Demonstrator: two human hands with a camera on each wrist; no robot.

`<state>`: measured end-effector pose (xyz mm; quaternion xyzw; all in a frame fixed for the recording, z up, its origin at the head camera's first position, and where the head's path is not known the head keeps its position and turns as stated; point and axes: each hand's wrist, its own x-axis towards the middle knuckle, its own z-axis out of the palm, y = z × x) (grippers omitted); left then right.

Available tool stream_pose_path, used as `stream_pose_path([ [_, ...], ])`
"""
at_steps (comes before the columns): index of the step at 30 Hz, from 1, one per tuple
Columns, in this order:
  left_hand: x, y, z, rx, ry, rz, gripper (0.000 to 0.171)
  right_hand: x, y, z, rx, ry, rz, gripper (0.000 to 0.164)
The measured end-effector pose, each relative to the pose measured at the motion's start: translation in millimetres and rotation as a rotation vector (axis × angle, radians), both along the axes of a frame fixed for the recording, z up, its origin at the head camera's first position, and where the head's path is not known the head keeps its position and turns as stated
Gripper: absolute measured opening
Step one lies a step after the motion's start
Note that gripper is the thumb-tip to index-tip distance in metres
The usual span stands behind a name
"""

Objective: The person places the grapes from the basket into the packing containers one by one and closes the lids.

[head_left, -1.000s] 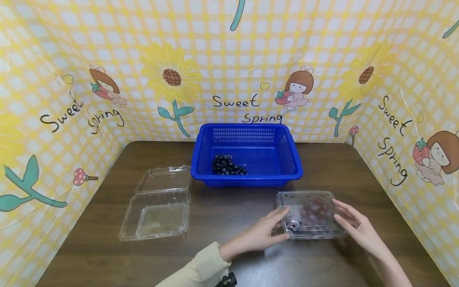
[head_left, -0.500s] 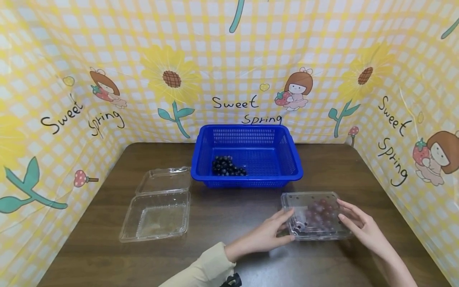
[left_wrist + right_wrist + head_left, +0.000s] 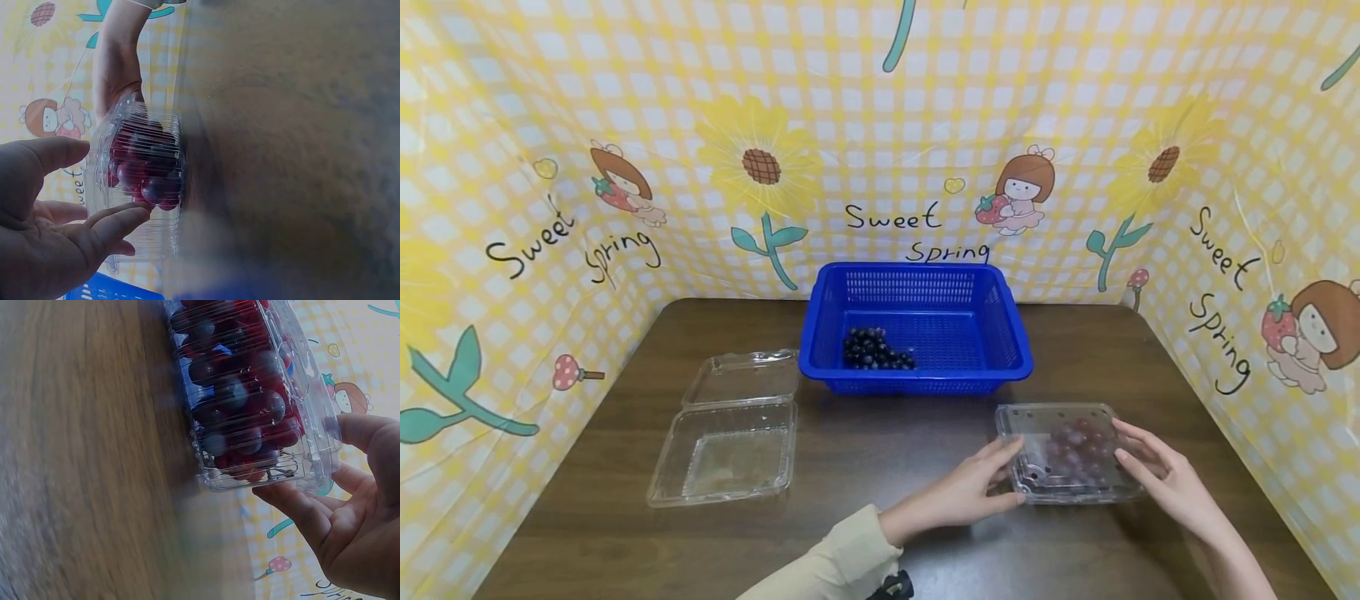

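A closed clear plastic clamshell box (image 3: 1037,433) of dark red grapes (image 3: 1078,450) sits on the table at the front right. My left hand (image 3: 958,493) lies along the box's left side, its fairly straight fingers against the wall and its thumb at the front corner. From the right, my right hand (image 3: 1168,483) holds the box by its edge, thumb and bent fingers about the rim. In the left wrist view, the left fingers (image 3: 119,225) touch the ribbed side. The right wrist view has the right thumb (image 3: 359,428) at the lid rim.
A blue plastic basket (image 3: 1015,333) stands at the back middle with dark grapes (image 3: 876,348) in its left part. An open clear clamshell box (image 3: 662,467) with its lid folded back lies on the left of the wooden table (image 3: 865,450). Printed cloth walls (image 3: 910,150) enclose three sides.
The box of grapes has shifted a little to the right, with both hands moving along with it. The basket and the open box have stayed in place.
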<state>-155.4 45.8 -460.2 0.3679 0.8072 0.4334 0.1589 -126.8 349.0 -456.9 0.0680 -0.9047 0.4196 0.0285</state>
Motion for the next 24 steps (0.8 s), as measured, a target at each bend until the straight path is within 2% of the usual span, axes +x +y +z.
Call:
stream_pose_path([
  [14, -5.1, 14.3, -0.5, -0.039, 0.030, 0.000, 0.074, 1.2, 9.4, 0.0, 0.030, 0.002, -0.034, 0.046],
  [24, -7.0, 22.0, -1.4, -0.021, 0.022, -0.016, 0.074, 1.4, 16.8, 1.1, 0.039, -0.010, -0.042, 0.047],
])
